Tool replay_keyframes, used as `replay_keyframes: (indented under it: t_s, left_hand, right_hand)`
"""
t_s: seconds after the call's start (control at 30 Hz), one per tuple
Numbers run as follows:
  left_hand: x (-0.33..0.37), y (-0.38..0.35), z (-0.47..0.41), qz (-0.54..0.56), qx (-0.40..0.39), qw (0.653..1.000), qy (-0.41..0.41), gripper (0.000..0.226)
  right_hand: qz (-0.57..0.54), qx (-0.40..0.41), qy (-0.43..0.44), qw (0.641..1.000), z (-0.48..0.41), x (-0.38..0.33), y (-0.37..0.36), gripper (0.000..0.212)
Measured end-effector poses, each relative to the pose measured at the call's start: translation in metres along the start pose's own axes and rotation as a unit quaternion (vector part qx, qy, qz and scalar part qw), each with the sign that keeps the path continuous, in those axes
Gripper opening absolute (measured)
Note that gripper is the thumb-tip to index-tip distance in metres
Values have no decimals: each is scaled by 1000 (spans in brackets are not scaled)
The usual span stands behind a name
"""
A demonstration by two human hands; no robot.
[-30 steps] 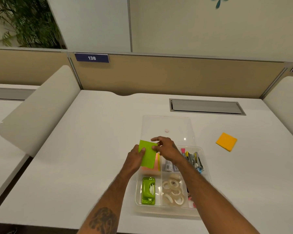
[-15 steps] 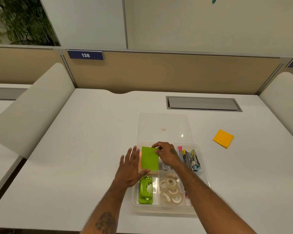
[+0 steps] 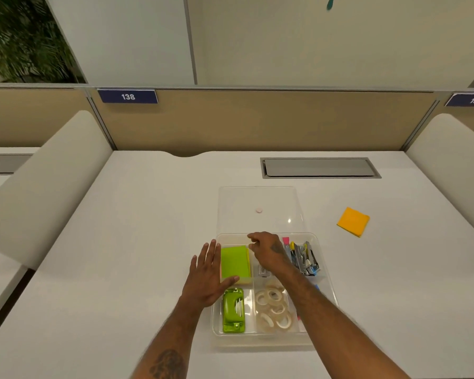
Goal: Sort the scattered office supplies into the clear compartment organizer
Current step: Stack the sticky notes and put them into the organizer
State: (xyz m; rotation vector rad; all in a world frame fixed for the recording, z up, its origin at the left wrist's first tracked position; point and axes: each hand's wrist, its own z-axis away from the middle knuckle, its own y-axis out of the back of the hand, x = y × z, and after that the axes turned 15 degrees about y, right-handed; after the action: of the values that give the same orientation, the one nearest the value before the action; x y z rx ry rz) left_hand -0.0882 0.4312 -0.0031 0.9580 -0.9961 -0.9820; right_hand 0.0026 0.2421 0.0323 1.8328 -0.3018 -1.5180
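Organizer [image 3: 326,272] partly hidden by right hand [image 3: 268,251]; contents beneath unclear.

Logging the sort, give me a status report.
Left hand flat beside green notes, right hand empty above organizer. Orange pad on desk, path clear.

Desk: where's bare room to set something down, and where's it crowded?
Free: the wide stretch of desk left of the organizer, out to the curved side divider; the strip between the clear lid and the grey cable hatch; the area right of the organizer, below the orange sticky pad. Crowded: the organizer itself, with both hands over it.
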Motion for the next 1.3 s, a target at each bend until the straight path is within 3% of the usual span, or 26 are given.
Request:
replay_keyframes:
  t_s: [0.3,0.73,0.87,1.13,1.3]
  left_hand:
    - [28,7,-13,-2,22,999,-41,97]
    - [175,-22,-47,-18,17,994,-108,95]
    - [206,-36,-59,-30,28,996,-81,94]
    - [224,-46,-69,-37,33,998,-29,90]
    - [225,-46,-67,-27,44,998,-27,86]
  right_hand:
    - [-7,116,-58,992,23,30,46,25]
    - [33,186,-157,969,50,136,157,21]
    - [76,147,-170,971,38,173,193,28]
    - [109,21,-188,976,4,230,232,73]
    - [143,-52,-193,969,-10,248,237,88]
